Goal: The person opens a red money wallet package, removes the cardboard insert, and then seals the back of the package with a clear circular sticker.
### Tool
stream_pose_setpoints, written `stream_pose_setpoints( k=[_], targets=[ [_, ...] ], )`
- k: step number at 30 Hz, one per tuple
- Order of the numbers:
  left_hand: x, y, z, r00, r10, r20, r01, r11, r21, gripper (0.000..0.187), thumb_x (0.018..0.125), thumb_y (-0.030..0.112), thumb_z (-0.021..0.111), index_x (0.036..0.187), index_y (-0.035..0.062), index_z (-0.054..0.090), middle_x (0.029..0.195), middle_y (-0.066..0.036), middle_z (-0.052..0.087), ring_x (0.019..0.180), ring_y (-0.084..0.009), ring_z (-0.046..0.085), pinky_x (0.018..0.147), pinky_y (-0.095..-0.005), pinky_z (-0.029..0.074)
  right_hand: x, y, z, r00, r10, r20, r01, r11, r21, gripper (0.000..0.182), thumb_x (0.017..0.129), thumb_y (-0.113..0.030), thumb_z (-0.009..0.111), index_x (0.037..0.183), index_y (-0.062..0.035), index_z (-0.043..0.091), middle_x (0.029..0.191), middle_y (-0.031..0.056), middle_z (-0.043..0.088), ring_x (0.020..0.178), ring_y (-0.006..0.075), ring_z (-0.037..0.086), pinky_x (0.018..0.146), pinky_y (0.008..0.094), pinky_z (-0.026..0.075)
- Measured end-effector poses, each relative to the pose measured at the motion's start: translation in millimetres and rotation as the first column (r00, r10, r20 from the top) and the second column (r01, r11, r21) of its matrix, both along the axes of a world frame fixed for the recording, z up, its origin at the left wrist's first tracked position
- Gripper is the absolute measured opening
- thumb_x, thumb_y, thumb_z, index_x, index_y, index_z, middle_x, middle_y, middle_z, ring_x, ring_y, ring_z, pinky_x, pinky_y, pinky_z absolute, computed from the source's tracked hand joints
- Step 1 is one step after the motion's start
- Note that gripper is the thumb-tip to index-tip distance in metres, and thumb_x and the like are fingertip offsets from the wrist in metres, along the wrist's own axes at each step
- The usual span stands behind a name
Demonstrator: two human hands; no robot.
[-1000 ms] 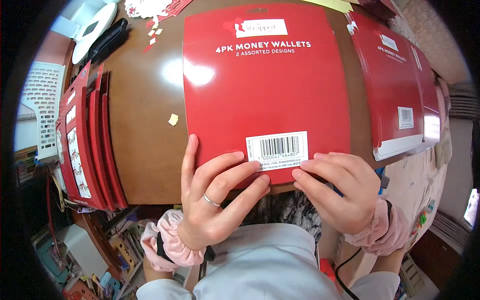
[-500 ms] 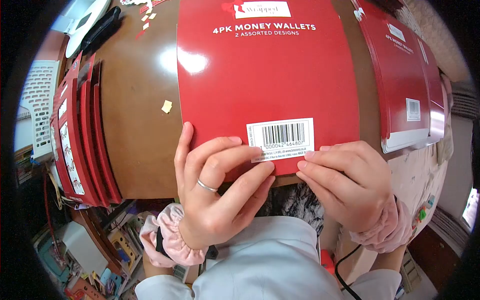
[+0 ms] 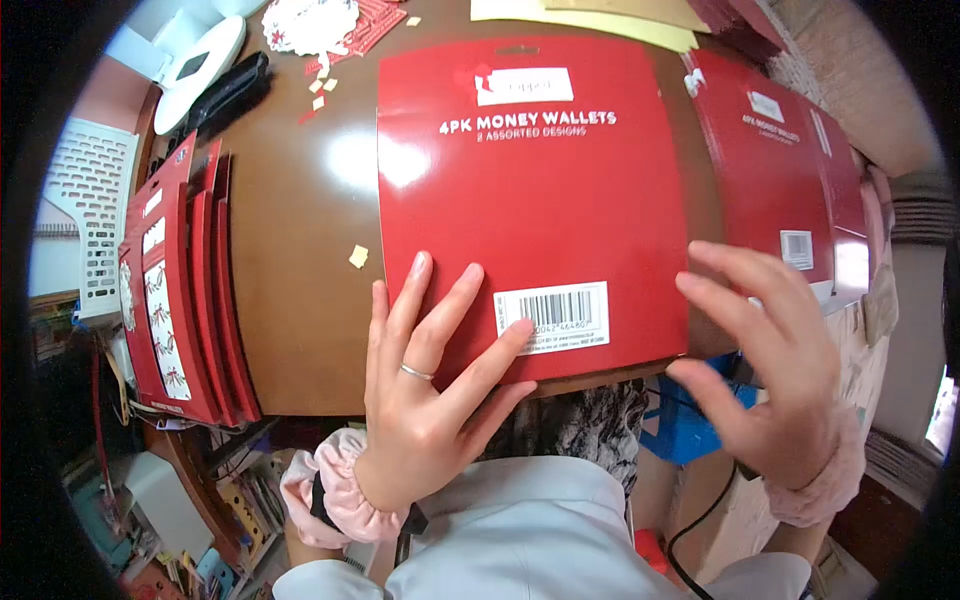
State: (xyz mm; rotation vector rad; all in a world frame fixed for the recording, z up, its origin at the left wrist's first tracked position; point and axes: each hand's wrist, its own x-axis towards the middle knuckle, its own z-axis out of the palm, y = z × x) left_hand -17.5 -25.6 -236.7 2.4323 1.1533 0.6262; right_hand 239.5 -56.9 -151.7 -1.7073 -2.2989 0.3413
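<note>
- While the left hand [image 3: 425, 405] lies with its fingers spread, a white perforated plastic panel [image 3: 105, 190] stands far to its left.
- Nearer, also left of that hand, are several overlapping red packs [image 3: 183, 290] with patterned white panels.
- Past them, ahead and left of the left hand, sit a white rounded device [image 3: 205, 70] with a dark display and a black case [image 3: 228, 93].
- Ahead of the left hand, slightly left, a small yellow paper piece [image 3: 359, 257] lies on the brown worktop [image 3: 300, 330]; much farther ahead is a white scalloped paper [image 3: 310, 22].
- The left hand, ringed, is unclenched, fingertips on the lower left of a red 4PK Money Wallets pack [image 3: 535, 220], one on its barcode label [image 3: 578, 310].
- That pack lies flat, ahead of and between both hands; well beyond are pale yellow sheets [image 3: 575, 22].
- The right hand [image 3: 775, 350] is released, fingers and thumb parted at the pack's lower right corner; I cannot tell whether they touch it.
- Ahead of the right hand are more Money Wallets packs [image 3: 775, 175].
</note>
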Motion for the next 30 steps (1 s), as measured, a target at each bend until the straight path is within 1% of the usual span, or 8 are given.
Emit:
stream_pose_setpoints(
  k=[9,12,15,17,19,23,25,30],
  targets=[
    [-20,4,-6,0.992,-0.115,0.050,0.110,0.991,0.078,0.038,0.075,0.020,0.081,0.112,0.0160,0.074,0.137,-0.012,0.057,0.132,-0.0422,0.048,0.109,-0.0656,0.032,18,56,-17,0.995,0.082,-0.058,-0.084,0.996,-0.024,0.052,0.083,-0.009,0.071,0.132,-0.0025,0.056,0.138,0.0201,0.054,0.130,0.0377,0.051,0.107,0.0409,0.041],
    [-24,5,-2,0.989,-0.127,0.073,0.123,0.991,0.056,0.036,0.076,0.019,0.080,0.111,0.0152,0.074,0.135,-0.011,0.059,0.132,-0.0415,0.048,0.109,-0.0656,0.033,21,75,-33,0.999,0.042,-0.032,-0.039,0.995,0.088,0.060,0.089,-0.016,0.068,0.143,-0.0034,0.044,0.147,0.0209,0.046,0.139,0.0343,0.042,0.113,0.0409,0.034],
    [-30,9,0,0.981,-0.180,0.073,0.177,0.983,0.039,0.038,0.074,0.019,0.081,0.111,0.0168,0.075,0.135,-0.012,0.059,0.132,-0.0420,0.048,0.110,-0.0647,0.032,30,102,-52,0.996,0.028,-0.086,-0.016,0.991,0.136,0.057,0.093,-0.021,0.065,0.143,-0.0014,0.044,0.147,0.0204,0.047,0.138,0.0322,0.043,0.113,0.0389,0.035],
    [-34,13,2,0.977,-0.203,0.069,0.202,0.979,0.019,0.040,0.071,0.018,0.082,0.111,0.0187,0.075,0.135,-0.014,0.059,0.132,-0.0429,0.048,0.112,-0.0636,0.030,28,110,-58,0.992,0.063,-0.105,-0.042,0.980,0.193,0.060,0.092,-0.030,0.066,0.137,0.0039,0.047,0.136,0.0254,0.053,0.128,0.0370,0.051,0.109,0.0396,0.039],
    [-40,15,6,0.971,-0.238,0.030,0.237,0.971,0.036,0.041,0.072,0.017,0.082,0.113,0.0156,0.074,0.136,-0.015,0.058,0.132,-0.0426,0.049,0.112,-0.0614,0.032,22,113,-57,0.992,0.035,-0.124,-0.029,0.999,0.046,0.062,0.089,-0.030,0.069,0.137,0.0038,0.048,0.135,0.0246,0.054,0.125,0.0374,0.053,0.108,0.0396,0.040],
    [-45,10,3,0.990,-0.085,0.113,0.085,0.996,0.008,0.041,0.074,0.014,0.081,0.114,0.0113,0.072,0.136,-0.018,0.057,0.132,-0.0430,0.048,0.111,-0.0568,0.037,18,110,-53,0.995,0.078,-0.066,-0.077,0.997,0.015,0.067,0.085,-0.029,0.073,0.137,0.0035,0.048,0.136,0.0232,0.054,0.124,0.0372,0.053,0.107,0.0402,0.041],
    [-47,6,-4,0.984,0.021,0.177,-0.027,0.999,0.033,0.041,0.075,0.012,0.080,0.115,0.0085,0.071,0.137,-0.021,0.055,0.133,-0.0444,0.047,0.109,-0.0522,0.040,20,110,-54,0.997,0.038,0.060,-0.045,0.991,0.128,0.072,0.081,-0.029,0.077,0.138,0.0027,0.047,0.136,0.0215,0.053,0.126,0.0362,0.052,0.107,0.0408,0.041],
    [-51,-1,-4,0.977,0.117,0.181,-0.120,0.993,0.004,0.048,0.071,0.020,0.084,0.115,0.0086,0.071,0.143,-0.023,0.048,0.134,-0.0454,0.045,0.107,-0.0507,0.042,21,116,-56,0.999,0.002,-0.032,0.000,0.999,0.048,0.081,0.074,-0.029,0.083,0.140,0.0010,0.047,0.134,0.0200,0.054,0.126,0.0325,0.052,0.106,0.0393,0.041]
  ],
)
